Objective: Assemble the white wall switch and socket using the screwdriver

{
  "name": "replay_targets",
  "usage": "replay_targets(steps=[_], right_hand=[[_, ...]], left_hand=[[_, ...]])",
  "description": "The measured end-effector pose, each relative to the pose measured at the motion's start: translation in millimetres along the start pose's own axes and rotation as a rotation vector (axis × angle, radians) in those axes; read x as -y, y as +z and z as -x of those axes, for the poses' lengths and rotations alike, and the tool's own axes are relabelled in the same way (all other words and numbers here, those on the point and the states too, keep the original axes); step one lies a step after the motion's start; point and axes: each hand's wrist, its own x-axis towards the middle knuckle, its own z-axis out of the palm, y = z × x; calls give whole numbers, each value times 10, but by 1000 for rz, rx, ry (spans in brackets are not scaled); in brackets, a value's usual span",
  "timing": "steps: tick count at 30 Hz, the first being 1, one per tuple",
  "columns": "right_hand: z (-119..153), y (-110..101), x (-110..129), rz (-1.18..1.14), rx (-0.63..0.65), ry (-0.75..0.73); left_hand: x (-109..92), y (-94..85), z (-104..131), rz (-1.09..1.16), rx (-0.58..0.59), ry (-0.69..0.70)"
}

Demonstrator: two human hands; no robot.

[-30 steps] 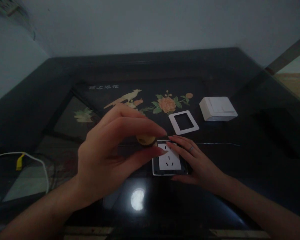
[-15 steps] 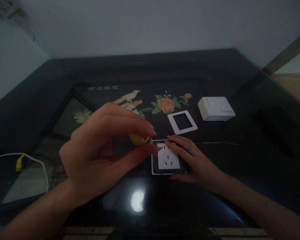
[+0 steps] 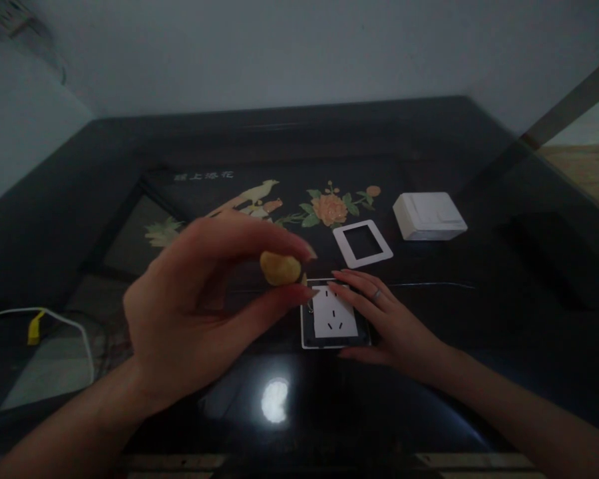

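Note:
My left hand [image 3: 199, 313] is raised over the table, its thumb and index finger curved and their tips apart. Through the gap shows a yellowish shape [image 3: 280, 268], which I cannot identify; no grip on it is visible. Just right of those fingertips, a white socket panel [image 3: 335, 318] with dark slots sits in a dark surround with a white rim. My right hand [image 3: 379, 319], wearing a ring, holds the socket at its right side, fingers over the upper part and thumb at the lower edge. An empty white square frame [image 3: 346, 247] lies behind the socket.
A white box-shaped piece [image 3: 429, 217] stands on the right of the dark glossy table [image 3: 289, 136], which bears a bird-and-flower picture. At the left, a white cable [image 3: 74, 322] carries a yellow tag [image 3: 34, 328]. A wall rises behind the table.
The thumb and index finger of my left hand have moved farther apart, so more of the yellowish shape shows. My right hand keeps its place on the socket. The view has shifted slightly.

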Motion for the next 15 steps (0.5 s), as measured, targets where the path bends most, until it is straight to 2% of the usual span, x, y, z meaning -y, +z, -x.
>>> replay_targets(steps=[3, 5, 7, 12, 15], right_hand=[[-3, 1, 8, -8, 4, 8], [-3, 8, 6, -11, 3, 9], [-3, 15, 1, -10, 0, 6], [-2, 10, -4, 2, 3, -5], [-4, 4, 1, 2, 3, -3]], left_hand=[[-57, 12, -11, 57, 138, -120], [-60, 1, -25, 20, 232, -124], [-9, -17, -32, -13, 215, -54], [142, -42, -23, -70, 42, 117], [73, -35, -26, -35, 84, 8]])
